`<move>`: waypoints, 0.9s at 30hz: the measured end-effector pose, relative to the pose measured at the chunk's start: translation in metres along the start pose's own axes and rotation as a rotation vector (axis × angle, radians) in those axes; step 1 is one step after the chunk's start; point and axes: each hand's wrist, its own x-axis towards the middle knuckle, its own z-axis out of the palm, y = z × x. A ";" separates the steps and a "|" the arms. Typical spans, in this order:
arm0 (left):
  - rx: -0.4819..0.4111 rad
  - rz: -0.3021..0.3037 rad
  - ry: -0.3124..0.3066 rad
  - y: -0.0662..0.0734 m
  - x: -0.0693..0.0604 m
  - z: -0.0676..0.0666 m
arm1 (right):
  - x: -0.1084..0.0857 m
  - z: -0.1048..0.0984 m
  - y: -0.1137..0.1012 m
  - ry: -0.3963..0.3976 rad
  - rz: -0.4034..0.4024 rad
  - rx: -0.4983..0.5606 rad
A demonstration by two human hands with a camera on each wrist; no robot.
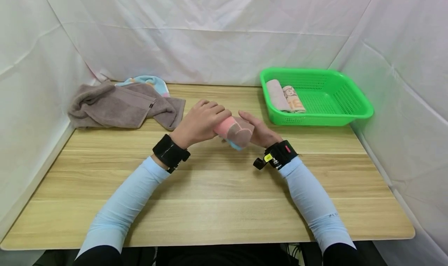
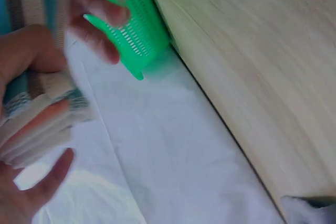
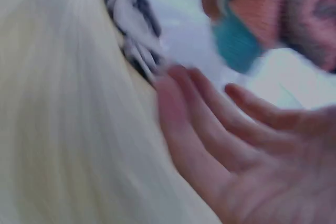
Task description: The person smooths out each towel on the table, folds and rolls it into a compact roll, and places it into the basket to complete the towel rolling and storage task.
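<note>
A folded or rolled towel (image 1: 236, 130) in pink, brown and blue is held above the middle of the table. My left hand (image 1: 203, 122) grips its left end; the left wrist view shows fingers curled round the striped towel (image 2: 21, 90) with its layered edges. My right hand (image 1: 260, 130) is at the towel's right end, and in the right wrist view the right hand (image 3: 247, 150) has its fingers extended, below the towel (image 3: 262, 9). Whether the right palm touches the towel cannot be told.
A green basket (image 1: 318, 120) at the back right holds a pale rolled towel (image 1: 277, 96) and a patterned rolled towel (image 1: 293, 99). At the back left lie a crumpled grey-brown towel (image 1: 115, 106) and a light blue one (image 1: 150, 80). White cloth walls (image 1: 210, 52) surround the table (image 1: 224, 203).
</note>
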 end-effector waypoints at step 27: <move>0.021 -0.060 0.119 -0.002 0.004 0.004 | -0.055 -0.006 -0.075 0.489 0.031 -0.162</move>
